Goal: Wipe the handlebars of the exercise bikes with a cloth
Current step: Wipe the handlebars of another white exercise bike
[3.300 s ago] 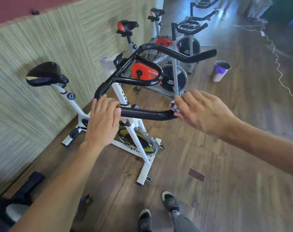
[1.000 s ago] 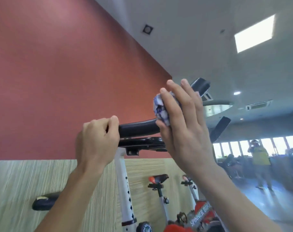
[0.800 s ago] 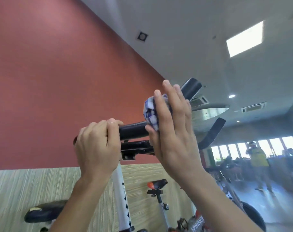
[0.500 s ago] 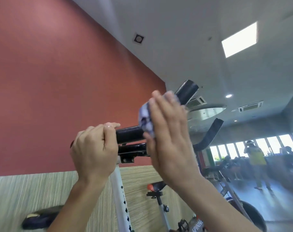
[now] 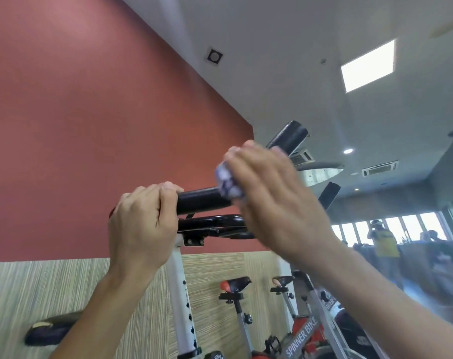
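Head view: right hand (image 5: 274,203) w/ cloth (image 5: 226,183) pressed on handlebar (image 5: 199,202), slid left vs 0.5 s ago toward left hand (image 5: 142,221) clamped on bar; wipe ongoing.

1. The handlebars (image 5: 202,200) are glossy black tubes seen from below, mounted on a white post; one grip end juts up and to the right.
2. The cloth (image 5: 228,183), bunched, white with bluish-purple pattern, is pressed against the upper bar right of centre; it is blurred.
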